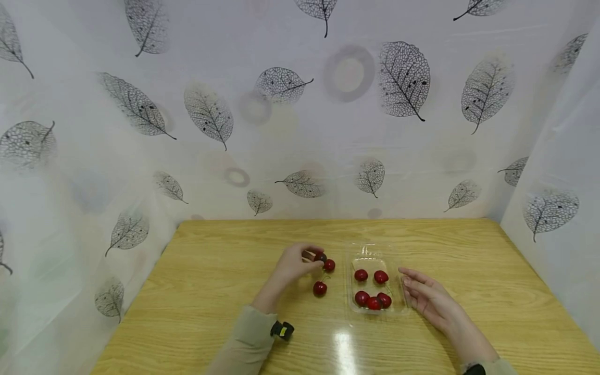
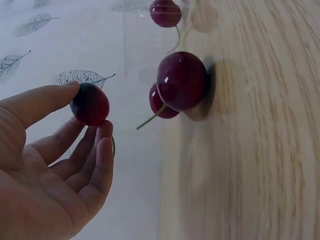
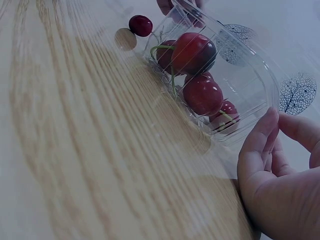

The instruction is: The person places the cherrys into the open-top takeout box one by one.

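My left hand [image 1: 294, 264] pinches a dark red cherry [image 2: 90, 104] between thumb and fingertips, above the wooden table. Close by on the tabletop are two more cherries; the nearer one [image 1: 320, 288] has a green stem, and the other cherry [image 1: 329, 265] sits just beside my fingers. To their right stands a clear plastic box [image 1: 351, 298] with several cherries [image 3: 202, 94] in it, some stemmed. At the box's right side my right hand [image 1: 432, 301] holds the rim between thumb and fingertips, as the right wrist view shows.
The wood-grained table [image 1: 215, 271] runs back to a pale curtain [image 1: 309, 140] printed with leaves, which also hangs along both sides. A black wrist strap [image 1: 282, 330] is on the left sleeve. Light glares off the tabletop in front of the box.
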### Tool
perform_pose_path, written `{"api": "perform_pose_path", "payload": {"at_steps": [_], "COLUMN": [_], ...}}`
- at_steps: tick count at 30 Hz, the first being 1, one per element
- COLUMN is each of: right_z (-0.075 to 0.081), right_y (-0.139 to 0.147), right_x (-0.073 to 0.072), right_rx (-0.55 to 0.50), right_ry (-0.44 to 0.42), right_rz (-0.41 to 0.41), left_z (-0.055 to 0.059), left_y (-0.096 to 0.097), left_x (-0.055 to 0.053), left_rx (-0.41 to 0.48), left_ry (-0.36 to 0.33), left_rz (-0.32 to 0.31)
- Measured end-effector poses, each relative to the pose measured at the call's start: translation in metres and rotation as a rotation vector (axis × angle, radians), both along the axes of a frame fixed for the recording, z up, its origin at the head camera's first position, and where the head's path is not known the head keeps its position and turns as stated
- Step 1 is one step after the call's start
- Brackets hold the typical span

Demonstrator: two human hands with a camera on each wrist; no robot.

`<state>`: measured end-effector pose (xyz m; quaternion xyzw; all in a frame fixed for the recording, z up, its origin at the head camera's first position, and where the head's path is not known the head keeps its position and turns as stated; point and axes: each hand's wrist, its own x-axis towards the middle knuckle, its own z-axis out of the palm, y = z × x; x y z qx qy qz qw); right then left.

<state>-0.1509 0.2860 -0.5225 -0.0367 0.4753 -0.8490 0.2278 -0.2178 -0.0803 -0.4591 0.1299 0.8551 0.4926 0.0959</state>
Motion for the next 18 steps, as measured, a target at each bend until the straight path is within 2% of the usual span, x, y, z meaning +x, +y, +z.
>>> {"api": "perform_pose_path", "payload": {"at_steps": [8, 18], "right_z": [0.0, -0.002], "right_y": [0.0, 0.0], "right_x": [0.0, 0.0], "right_rx": [-0.011, -0.028], "right_ry": [0.019, 0.025], "right_rz": [0.009, 0.015], "left_z": [0.006, 0.012], "left_y": [0.018, 0.042], "left_x": [0.0, 0.003], "left_rx": [0.016, 0.021], "left_ry": [-0.008, 0.006], "left_rz": [-0.025, -0.088]}}
